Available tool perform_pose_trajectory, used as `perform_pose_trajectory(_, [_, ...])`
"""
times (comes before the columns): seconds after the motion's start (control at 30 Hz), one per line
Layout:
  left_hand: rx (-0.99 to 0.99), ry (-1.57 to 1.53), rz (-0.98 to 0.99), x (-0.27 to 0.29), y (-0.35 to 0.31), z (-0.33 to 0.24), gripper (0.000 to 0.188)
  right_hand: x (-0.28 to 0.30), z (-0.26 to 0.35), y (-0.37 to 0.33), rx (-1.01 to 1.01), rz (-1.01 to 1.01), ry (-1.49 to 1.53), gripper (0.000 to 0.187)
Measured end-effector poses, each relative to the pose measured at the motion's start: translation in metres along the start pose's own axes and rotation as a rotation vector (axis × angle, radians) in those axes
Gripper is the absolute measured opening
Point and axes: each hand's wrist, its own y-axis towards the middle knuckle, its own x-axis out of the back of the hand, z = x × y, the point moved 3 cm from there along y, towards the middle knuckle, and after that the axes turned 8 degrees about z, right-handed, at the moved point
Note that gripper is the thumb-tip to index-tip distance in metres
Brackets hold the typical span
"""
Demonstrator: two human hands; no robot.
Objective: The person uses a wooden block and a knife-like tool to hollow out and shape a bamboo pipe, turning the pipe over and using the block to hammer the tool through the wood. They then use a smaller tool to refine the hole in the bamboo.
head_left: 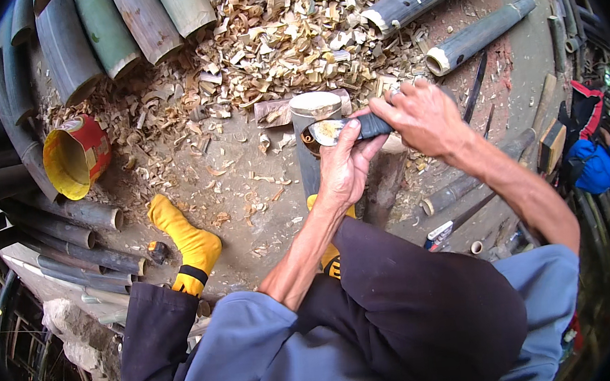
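Observation:
My left hand (344,164) grips a short upright bamboo section (311,121) with a pale cut top, its fingers around the upper end. My right hand (421,113) is closed on the dark handle of a knife (336,130), whose broad blade lies across the bamboo's top edge next to my left fingers. The bamboo stands on the dirt floor between my feet, both in yellow socks (186,241). A thick bed of pale bamboo shavings (284,33) covers the ground just beyond it.
Cut bamboo poles (124,25) lie at the top left, two more poles (476,34) at the top right. A red and yellow tin (76,156) lies on its side at left. Thin bamboo tubes (69,233) pile at lower left. Blades and tools (474,88) lie right.

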Motion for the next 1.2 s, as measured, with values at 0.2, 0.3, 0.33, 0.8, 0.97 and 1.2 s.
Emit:
perform_pose_trajectory(0.2, [-0.054,-0.893,0.162,0.016,0.008,-0.01,0.027,0.066,0.025,0.075,0.321,-0.042,-0.369,0.013])
perform_pose_trajectory(0.3, [0.012,-0.373,-0.144,0.005,0.005,-0.012,0.029,0.032,0.008,0.031,0.184,-0.447,-0.133,0.012])
perform_pose_trajectory(0.33, [0.069,-0.156,-0.32,0.004,0.004,-0.012,0.031,0.005,0.01,0.012,0.022,-0.454,0.056,0.017])
perform_pose_trajectory(0.8, [-0.034,-0.678,0.152,0.014,0.001,-0.012,0.03,0.054,0.024,0.05,0.147,0.124,-0.22,0.013])
perform_pose_trajectory(0.97, [0.355,-0.216,0.106,-0.012,-0.023,-0.001,0.064,0.028,-0.006,0.049,0.087,0.364,0.117,0.011])
perform_pose_trajectory(1.2, [0.2,0.546,0.168,-0.023,-0.08,0.024,0.068,-0.009,0.061,-0.055,-0.172,-0.037,1.408,0.046])
